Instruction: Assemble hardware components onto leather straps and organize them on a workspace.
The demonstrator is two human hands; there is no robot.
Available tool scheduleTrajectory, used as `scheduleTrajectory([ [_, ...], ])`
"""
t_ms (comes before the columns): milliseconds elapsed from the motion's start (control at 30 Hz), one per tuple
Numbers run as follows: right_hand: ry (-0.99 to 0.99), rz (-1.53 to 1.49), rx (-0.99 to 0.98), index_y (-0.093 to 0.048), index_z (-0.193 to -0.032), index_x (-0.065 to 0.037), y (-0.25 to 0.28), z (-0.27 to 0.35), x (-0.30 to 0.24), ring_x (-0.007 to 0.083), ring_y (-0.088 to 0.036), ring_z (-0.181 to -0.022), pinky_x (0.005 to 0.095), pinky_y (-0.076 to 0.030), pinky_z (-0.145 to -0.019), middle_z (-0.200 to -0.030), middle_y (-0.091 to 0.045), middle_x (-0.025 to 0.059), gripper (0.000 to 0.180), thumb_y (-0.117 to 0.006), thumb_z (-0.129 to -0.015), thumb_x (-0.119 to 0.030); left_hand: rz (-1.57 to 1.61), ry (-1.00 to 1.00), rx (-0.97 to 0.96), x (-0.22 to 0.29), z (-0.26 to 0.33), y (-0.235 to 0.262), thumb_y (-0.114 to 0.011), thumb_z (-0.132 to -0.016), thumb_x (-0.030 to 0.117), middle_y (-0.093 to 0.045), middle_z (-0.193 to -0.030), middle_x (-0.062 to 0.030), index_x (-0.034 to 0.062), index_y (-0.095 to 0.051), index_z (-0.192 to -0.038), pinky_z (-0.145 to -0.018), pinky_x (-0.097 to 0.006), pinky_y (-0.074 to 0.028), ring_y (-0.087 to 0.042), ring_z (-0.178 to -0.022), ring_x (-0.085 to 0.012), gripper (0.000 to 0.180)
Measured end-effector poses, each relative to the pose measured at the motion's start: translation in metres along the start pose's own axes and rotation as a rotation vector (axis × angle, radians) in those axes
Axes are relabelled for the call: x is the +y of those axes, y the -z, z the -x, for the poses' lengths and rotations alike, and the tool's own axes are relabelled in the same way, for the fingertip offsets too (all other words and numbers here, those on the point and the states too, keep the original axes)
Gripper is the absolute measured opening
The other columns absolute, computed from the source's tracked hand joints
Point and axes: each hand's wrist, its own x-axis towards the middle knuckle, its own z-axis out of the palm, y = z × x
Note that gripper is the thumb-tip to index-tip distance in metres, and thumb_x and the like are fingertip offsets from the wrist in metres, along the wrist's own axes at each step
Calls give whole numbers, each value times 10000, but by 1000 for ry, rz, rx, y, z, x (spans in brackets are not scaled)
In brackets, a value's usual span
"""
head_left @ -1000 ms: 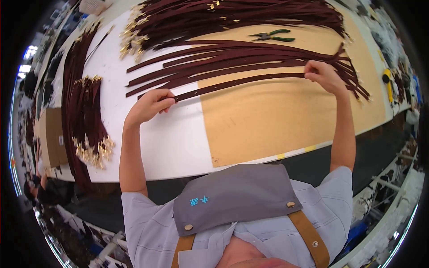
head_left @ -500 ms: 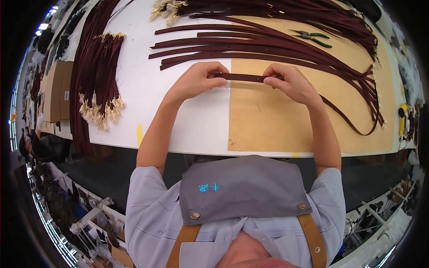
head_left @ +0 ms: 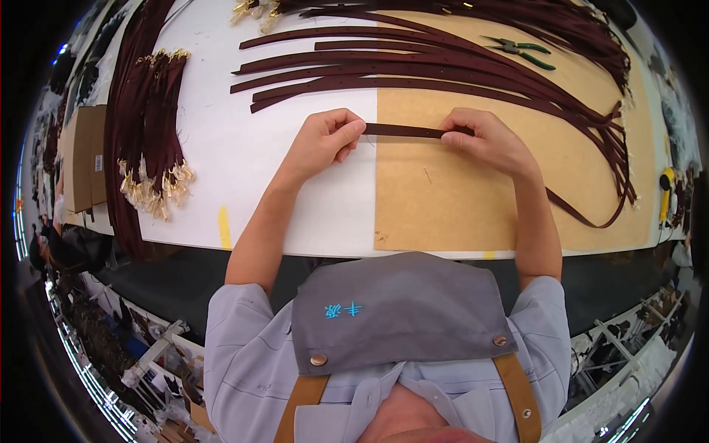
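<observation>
A smooth white counter (head_left: 329, 207) runs beneath the left fingers (head_left: 348, 134); a flat tan sheet (head_left: 443, 207) covers it under the right fingers (head_left: 459, 137). Beyond both lie long, narrow, dark maroon straps (head_left: 413, 70), then green-handled metal pliers (head_left: 509, 48) and a dense maroon strap heap (head_left: 569, 29). Well left of the left fingers lies a gold-ended maroon strap bundle (head_left: 153, 111).

The person wore a pale grey-lilac shirt (head_left: 244, 362) with short sleeves (head_left: 240, 310) and a pointed collar (head_left: 321, 421) open at the neck. Over it lay a darker grey apron bib (head_left: 413, 295), bearing small bright-blue embroidered characters (head_left: 343, 309). Round metal snaps (head_left: 318, 359) sat near two of its corners, by tan-brown straps (head_left: 301, 402); the right strap carried a smaller stud (head_left: 526, 414). The left hand (head_left: 327, 140) and right hand (head_left: 487, 140) were bare.
</observation>
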Motion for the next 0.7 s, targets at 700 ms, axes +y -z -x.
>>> scheduleTrajectory([
  [700,-419,-479,-275,-632,-1031,-17,11,3,-20,52,-509,-572,213,-440,-547,-726,-610,6,214,-465,-988,-144,78,120,23,2,1,-8,-566,-955,249,-525,-603,43,87,-571,-726,-406,-207,-298,-433,-455,-29,281],
])
